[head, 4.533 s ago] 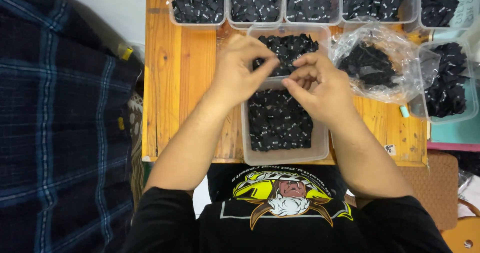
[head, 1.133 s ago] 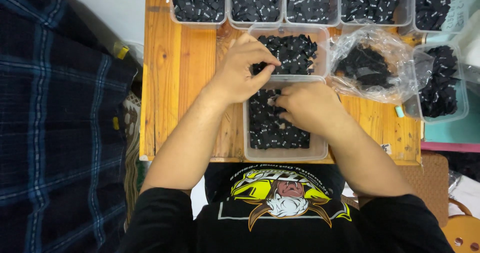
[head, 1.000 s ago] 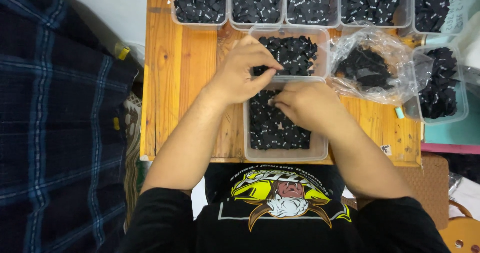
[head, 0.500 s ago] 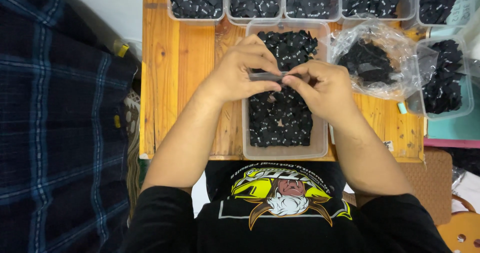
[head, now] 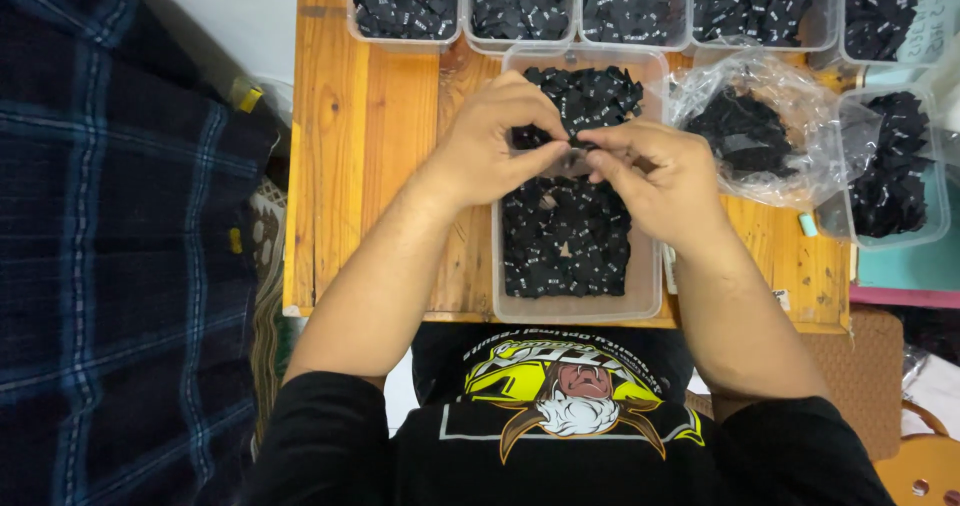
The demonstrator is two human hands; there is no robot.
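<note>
Both my hands, left [head: 490,151] and right [head: 655,181], pinch one small black tag [head: 580,144] between fingertips above the center bin [head: 645,301]. Most tags [head: 565,236] lie loose there, so I judge much work remains.

Your wooden table [head: 380,116] carries a central clear tub [head: 577,306], a top-edge row of tubs [head: 520,41], and a plastic bag [head: 765,131] at right.

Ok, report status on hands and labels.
Left hand and right hand pinching small black labels together. Over clear tub of labels. Nothing in the way.
</note>
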